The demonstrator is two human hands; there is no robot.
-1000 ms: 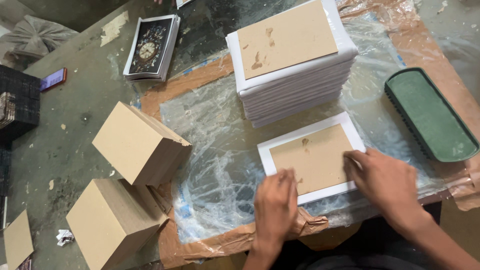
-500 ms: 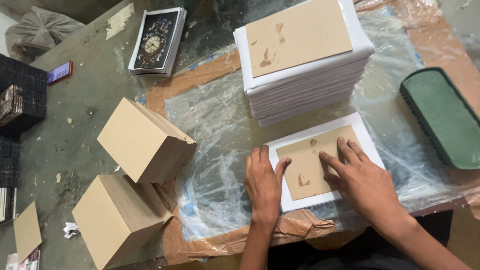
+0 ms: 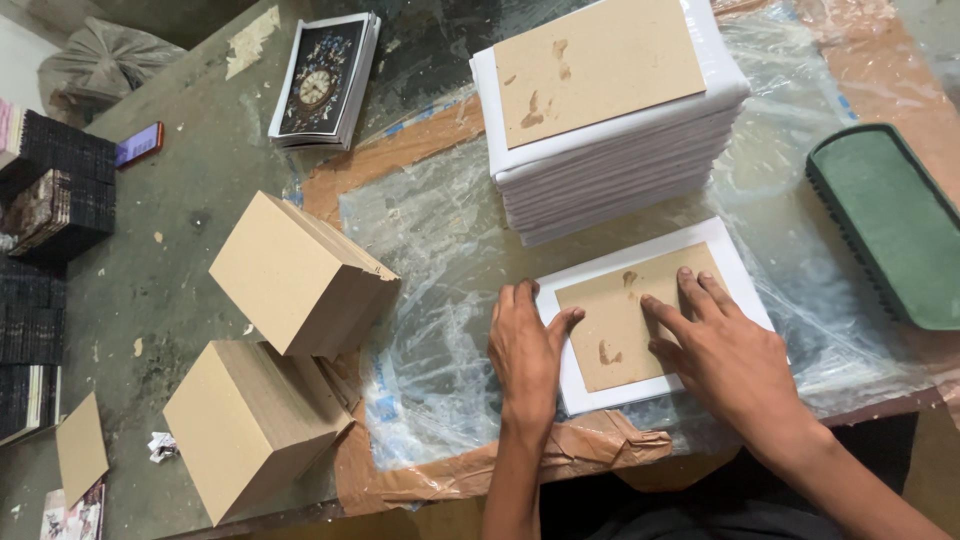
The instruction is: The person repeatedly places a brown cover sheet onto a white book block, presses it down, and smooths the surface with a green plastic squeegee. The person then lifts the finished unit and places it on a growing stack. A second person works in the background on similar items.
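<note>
A brown cardboard rectangle point(image 3: 613, 318) lies centred on a white sheet point(image 3: 727, 247) on the plastic-covered work surface point(image 3: 440, 260). My right hand point(image 3: 725, 360) presses flat on the cardboard's right half, fingers spread. My left hand point(image 3: 525, 350) rests at the white sheet's left edge, thumb on the cardboard's left side. Behind them stands a tall stack of white-wrapped boards point(image 3: 610, 130) topped by a glue-stained brown card.
Two stacks of brown cardboard pieces point(image 3: 295, 275) point(image 3: 245, 420) stand left of the plastic. A green oblong tray point(image 3: 890, 225) lies at right. A pile of clock-printed sheets point(image 3: 325, 80) sits far left. Dark stacks point(image 3: 50, 200) and a phone point(image 3: 138, 145) line the left edge.
My hands moved from the sheet's front edge up onto the cardboard. The right hand now presses flat on it and the left hand shifted to its left edge.
</note>
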